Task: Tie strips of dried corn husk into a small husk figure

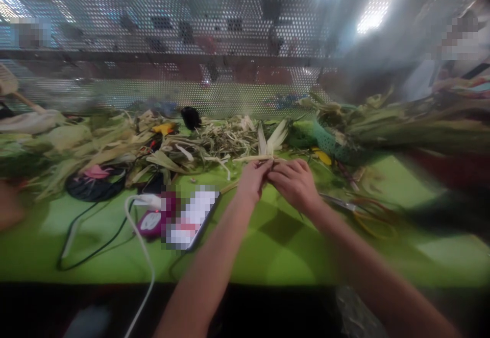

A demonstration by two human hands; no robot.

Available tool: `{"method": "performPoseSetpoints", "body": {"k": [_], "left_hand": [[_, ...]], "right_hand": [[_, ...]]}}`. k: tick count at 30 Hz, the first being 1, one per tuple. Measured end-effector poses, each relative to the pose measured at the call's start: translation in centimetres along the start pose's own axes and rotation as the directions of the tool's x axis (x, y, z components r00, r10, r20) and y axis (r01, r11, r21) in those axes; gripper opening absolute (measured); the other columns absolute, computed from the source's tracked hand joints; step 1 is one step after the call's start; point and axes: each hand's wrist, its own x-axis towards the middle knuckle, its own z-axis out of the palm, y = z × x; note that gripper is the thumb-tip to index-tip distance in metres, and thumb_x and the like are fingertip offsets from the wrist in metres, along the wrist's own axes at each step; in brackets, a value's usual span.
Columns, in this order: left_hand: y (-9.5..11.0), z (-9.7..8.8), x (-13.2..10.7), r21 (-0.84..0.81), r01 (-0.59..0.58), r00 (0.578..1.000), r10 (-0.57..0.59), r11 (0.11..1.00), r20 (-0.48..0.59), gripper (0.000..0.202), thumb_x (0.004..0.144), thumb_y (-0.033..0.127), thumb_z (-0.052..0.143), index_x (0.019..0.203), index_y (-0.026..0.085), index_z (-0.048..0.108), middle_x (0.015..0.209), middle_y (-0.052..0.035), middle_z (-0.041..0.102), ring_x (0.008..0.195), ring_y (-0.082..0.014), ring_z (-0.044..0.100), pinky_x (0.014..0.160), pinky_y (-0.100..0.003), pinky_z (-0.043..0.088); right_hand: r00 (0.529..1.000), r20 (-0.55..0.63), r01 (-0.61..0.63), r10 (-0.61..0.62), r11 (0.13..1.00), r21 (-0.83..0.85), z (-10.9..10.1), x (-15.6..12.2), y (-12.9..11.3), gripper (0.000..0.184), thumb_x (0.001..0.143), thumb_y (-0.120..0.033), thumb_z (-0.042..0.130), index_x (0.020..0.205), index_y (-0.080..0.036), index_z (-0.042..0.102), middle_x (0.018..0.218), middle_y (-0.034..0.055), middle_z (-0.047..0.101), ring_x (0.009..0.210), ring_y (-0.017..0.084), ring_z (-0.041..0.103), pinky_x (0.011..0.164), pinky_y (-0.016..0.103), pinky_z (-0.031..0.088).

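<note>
Both my hands meet over the middle of the green table point(283, 261). My left hand point(253, 178) is closed, its thumb and fingers pinching a pale strip of corn husk point(272, 141) whose pieces fan upward. Fingers of my right hand point(294, 180) are curled onto the same husk from the other side, touching the left fingertips. Where exactly the fingers grip is partly hidden. A heap of dried husk strips point(229, 139) lies just beyond. Right of my right forearm are scissors point(340, 202) with yellow handles.
A phone point(201, 215) and a purple power bank point(151, 223) with a white cable point(141, 254) lie left of my forearm. A dark round pad point(95, 187) sits farther left. Husks fill a green basket point(331, 139) at right. A perforated metal screen point(237, 37) stands behind; people are at both sides.
</note>
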Motion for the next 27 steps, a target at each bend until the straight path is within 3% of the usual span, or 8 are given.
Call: {"method": "performPoseSetpoints", "body": {"k": [5,10,17,19,21,24,26,27], "left_hand": [[-0.1,-0.4,0.1,0.091,-0.071,0.997,0.073,0.993,-0.017,0.036,0.057,0.033,0.086,0.084,0.013,0.074,0.079,-0.0046,0.074,0.071,-0.0129,0.064,0.077,-0.029,0.051],[-0.3,-0.3,0.4,0.230,-0.101,0.995,0.092,0.968,0.048,0.032,0.059,0.033,0.085,0.084,0.014,0.075,0.081,-0.0048,0.074,0.075,-0.0152,0.065,0.085,-0.034,0.051],[-0.5,0.2,0.1,0.239,-0.122,0.982,0.083,0.963,0.168,0.035,0.068,0.038,0.080,0.093,0.014,0.074,0.092,-0.0074,0.075,0.088,-0.0187,0.067,0.096,-0.039,0.049],[-0.6,0.3,0.1,0.264,-0.152,0.980,0.111,0.953,0.164,0.036,0.066,0.037,0.082,0.092,0.014,0.073,0.092,-0.0068,0.075,0.086,-0.0175,0.067,0.093,-0.036,0.050],[-0.6,0.3,0.0,0.298,-0.178,0.980,0.142,0.938,0.137,0.035,0.065,0.036,0.083,0.090,0.014,0.072,0.087,-0.0058,0.074,0.081,-0.0158,0.066,0.088,-0.034,0.051],[-0.3,0.1,0.1,0.290,-0.169,0.986,0.160,0.942,0.053,0.031,0.066,0.035,0.081,0.087,0.014,0.071,0.081,-0.0039,0.073,0.074,-0.0139,0.064,0.081,-0.031,0.052],[-0.1,-0.1,0.1,0.256,-0.147,0.988,0.154,0.956,-0.009,0.029,0.065,0.032,0.081,0.084,0.014,0.070,0.079,-0.0031,0.072,0.072,-0.0133,0.064,0.079,-0.030,0.052],[-0.1,-0.1,0.1,0.237,-0.138,0.988,0.150,0.962,-0.033,0.028,0.064,0.031,0.081,0.083,0.014,0.070,0.078,-0.0027,0.071,0.071,-0.0128,0.064,0.079,-0.029,0.052]], "right_hand": [[0.976,-0.140,-0.139,0.165,0.974,0.179,-0.3,0.1,0.4,0.006,0.091,-0.025,0.062,0.093,-0.025,0.067,0.092,0.0029,0.071,0.086,0.020,0.057,0.078,0.035,0.039],[0.851,-0.211,-0.361,0.481,0.827,0.430,-0.2,0.3,1.2,0.007,0.085,-0.028,0.068,0.081,-0.023,0.065,0.089,0.0043,0.061,0.089,0.021,0.056,0.077,0.035,0.044],[0.686,0.055,-0.501,0.725,0.417,0.758,0.2,0.6,1.5,0.016,0.079,-0.031,0.069,0.070,-0.021,0.059,0.072,-0.0006,0.056,0.071,0.015,0.053,0.065,0.028,0.044],[0.666,0.144,-0.490,0.732,0.283,0.824,0.3,0.6,1.6,0.017,0.078,-0.033,0.069,0.071,-0.021,0.059,0.068,-0.0019,0.057,0.066,0.014,0.053,0.064,0.028,0.044],[0.664,0.205,-0.489,0.719,0.209,0.847,0.2,0.6,1.7,0.018,0.078,-0.035,0.070,0.072,-0.021,0.060,0.068,-0.0022,0.059,0.065,0.014,0.054,0.065,0.027,0.045],[0.670,0.206,-0.507,0.713,0.237,0.828,-0.2,0.5,2.1,0.016,0.081,-0.036,0.067,0.080,-0.020,0.065,0.072,-0.0013,0.063,0.068,0.013,0.056,0.066,0.027,0.046],[0.701,0.123,-0.501,0.703,0.362,0.786,-0.5,0.4,2.5,0.012,0.082,-0.032,0.066,0.087,-0.021,0.067,0.077,-0.0004,0.064,0.069,0.014,0.057,0.067,0.027,0.047],[0.739,0.065,-0.483,0.670,0.460,0.745,-0.7,0.4,2.6,0.011,0.082,-0.028,0.066,0.090,-0.021,0.068,0.081,0.0006,0.065,0.071,0.014,0.058,0.068,0.028,0.048]]}}
